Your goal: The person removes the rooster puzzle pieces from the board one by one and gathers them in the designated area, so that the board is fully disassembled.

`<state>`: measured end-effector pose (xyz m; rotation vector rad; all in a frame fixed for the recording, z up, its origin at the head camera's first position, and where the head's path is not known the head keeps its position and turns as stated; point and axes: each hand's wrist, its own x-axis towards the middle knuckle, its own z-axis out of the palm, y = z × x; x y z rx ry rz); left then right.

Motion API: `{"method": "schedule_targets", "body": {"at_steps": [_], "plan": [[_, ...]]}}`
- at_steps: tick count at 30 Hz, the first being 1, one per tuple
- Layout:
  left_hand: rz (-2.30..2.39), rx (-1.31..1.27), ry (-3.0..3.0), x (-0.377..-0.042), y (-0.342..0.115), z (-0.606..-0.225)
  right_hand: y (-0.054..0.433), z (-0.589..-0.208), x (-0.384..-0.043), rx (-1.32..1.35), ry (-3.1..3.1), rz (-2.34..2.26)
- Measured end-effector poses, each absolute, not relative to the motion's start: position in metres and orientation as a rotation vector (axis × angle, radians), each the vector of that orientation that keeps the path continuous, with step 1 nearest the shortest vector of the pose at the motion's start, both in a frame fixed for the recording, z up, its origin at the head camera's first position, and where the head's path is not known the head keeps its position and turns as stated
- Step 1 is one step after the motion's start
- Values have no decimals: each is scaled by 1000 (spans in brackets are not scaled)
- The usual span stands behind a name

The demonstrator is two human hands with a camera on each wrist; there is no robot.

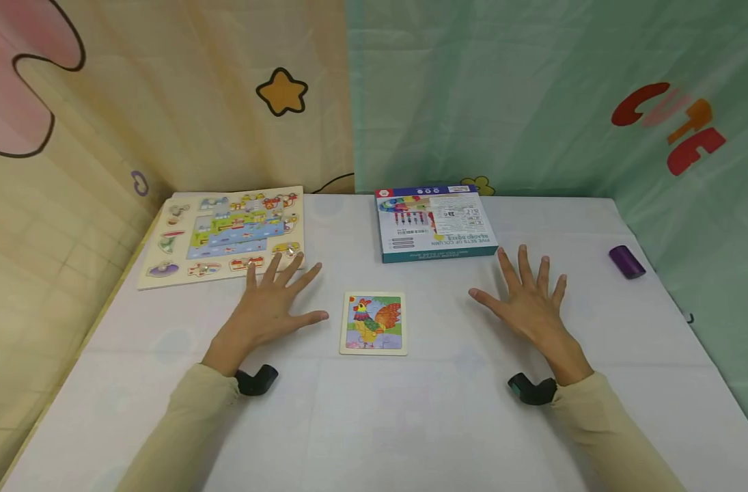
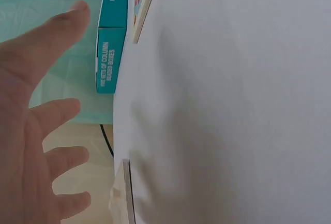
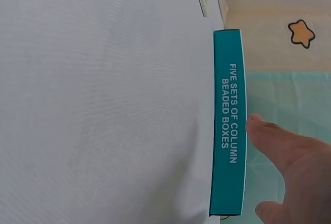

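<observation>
Beige sleeves are extended over the counter. The left grip and right grip are held with fingers spread. The rooster puzzle is laid flat between both grips, nearer than the box.

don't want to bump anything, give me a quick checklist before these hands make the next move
1. Left hand free: ok, fingers spread, holding nothing.
2. Right hand free: ok, fingers spread, holding nothing.
3. Rooster puzzle flat and picture side up: ok, lying between the hands.
4. Left fingertips clear of the large puzzle board: cannot tell, they overlap its near edge in the head view.
5. Box apart from the rooster puzzle: ok, it lies farther back.
6. Purple cylinder secured against rolling: cannot tell, it lies on its side near the table's right edge.
</observation>
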<state>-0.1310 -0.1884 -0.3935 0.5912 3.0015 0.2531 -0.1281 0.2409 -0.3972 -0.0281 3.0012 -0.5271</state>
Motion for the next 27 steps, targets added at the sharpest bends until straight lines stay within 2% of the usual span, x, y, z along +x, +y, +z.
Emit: {"method": "schedule_targets", "body": {"at_steps": [13,20,27], "plan": [[541,741,2816,-114,-164,-404,228,-398,-139,-151,3040,-736],[558,751,2794,-112,-161,-406,210,-395,-141,-301,3034,-981],[573,746,2767,-112,-159,-404,178,-394,-144,-503,2877,-995]]}}
